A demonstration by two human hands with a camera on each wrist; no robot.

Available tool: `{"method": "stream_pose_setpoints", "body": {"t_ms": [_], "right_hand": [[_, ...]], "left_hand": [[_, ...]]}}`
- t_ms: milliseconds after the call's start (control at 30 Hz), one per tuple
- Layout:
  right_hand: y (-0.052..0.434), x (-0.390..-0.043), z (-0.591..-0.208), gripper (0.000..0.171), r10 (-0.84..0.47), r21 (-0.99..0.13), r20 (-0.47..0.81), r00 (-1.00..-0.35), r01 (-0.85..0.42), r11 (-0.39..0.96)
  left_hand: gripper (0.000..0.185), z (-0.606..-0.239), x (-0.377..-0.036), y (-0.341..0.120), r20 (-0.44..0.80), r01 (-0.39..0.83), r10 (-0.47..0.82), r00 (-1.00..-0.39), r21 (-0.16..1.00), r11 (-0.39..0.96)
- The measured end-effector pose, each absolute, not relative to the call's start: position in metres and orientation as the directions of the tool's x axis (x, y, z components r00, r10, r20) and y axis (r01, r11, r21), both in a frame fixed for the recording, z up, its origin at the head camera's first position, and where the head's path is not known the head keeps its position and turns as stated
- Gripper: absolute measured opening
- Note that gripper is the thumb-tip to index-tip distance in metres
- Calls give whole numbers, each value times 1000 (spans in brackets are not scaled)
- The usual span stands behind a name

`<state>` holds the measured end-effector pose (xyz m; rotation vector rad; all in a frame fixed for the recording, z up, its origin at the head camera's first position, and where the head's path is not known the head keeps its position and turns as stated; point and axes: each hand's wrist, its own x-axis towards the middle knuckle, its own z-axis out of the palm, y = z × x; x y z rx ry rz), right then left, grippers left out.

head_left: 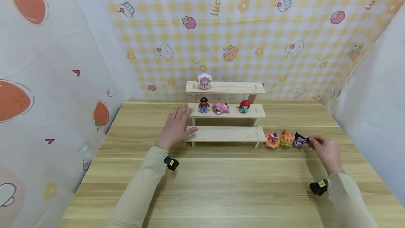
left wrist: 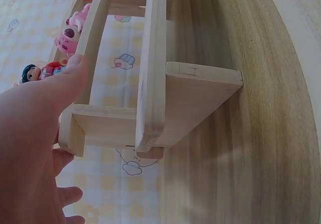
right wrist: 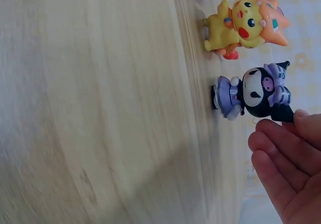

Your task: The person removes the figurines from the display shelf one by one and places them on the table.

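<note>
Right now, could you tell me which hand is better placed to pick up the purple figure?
Right. The right hand already touches the purple figure, beside the orange one. The left hand rests flat against the shelf, far off.

"luck" on checked backdrop (head_left: 218,4)

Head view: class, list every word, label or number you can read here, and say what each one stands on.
"luck l…", cut off by the frame's top edge: brown letters on the yellow checked backdrop, above the shelf.
"luck…", partly cut off: same backdrop, upper right corner.
No readable writing on the wooden shelf, the figures or the table.
</note>
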<state>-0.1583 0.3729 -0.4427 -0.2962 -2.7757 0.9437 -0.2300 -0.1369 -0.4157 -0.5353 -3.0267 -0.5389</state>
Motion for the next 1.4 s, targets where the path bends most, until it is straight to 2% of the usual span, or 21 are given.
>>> {"method": "stream_pose_setpoints", "body": {"t_ms": [267, 467, 633, 867, 1200, 1400], "right_hand": [[371, -163, -427, 49, 267, -533, 118, -956, 166, 830], [353, -180, -404, 54, 251, -528, 155, -955, 135, 838], [318, -201, -385, 60, 194, -561, 133, -972, 88, 823], [271, -231, -361, 42, 64, -526, 257, -964, -84, 846], [202, -273, -328, 30, -53, -589, 251, -966, -196, 784], [165, -296, -315, 30, -108, -624, 247, -963, -244, 743]], "left_hand": [[81, -417, -231, -139, 82, 344, 336, -938, 331, 879], [82, -420, -232, -139, 101, 361, 348, -932, 320, 876], [82, -421, -232, -141, 101, 350, 336, -937, 331, 876], [82, -420, -232, -140, 94, 352, 341, -935, 336, 874], [82, -419, -231, -141, 89, 346, 335, -938, 323, 881], [81, -417, -230, -140, 85, 353, 344, -935, 311, 882]]}}
